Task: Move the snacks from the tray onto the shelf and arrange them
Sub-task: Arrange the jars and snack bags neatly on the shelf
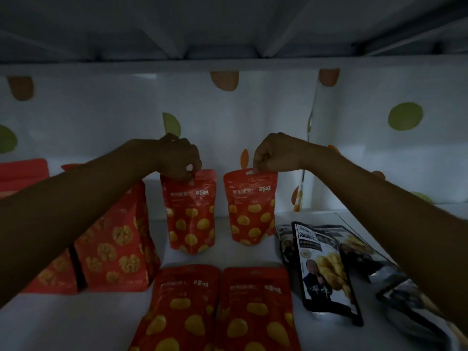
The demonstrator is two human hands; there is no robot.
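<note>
Two red snack pouches with yellow spots stand upright on the white shelf (162,257), side by side at mid depth. My left hand (177,158) pinches the top edge of the left pouch (191,214). My right hand (274,155) pinches the top edge of the right pouch (252,209). A second pair of the same red pouches (182,307) (255,310) stands in front of them, close to me. The tray is not in view.
Larger red bags with walnut pictures (114,241) stand at the left under my left forearm. Black snack packs (321,269) lie and lean at the right under my right forearm. A white backing with orange and green dots (405,116) closes the rear. Another shelf board (228,29) hangs overhead.
</note>
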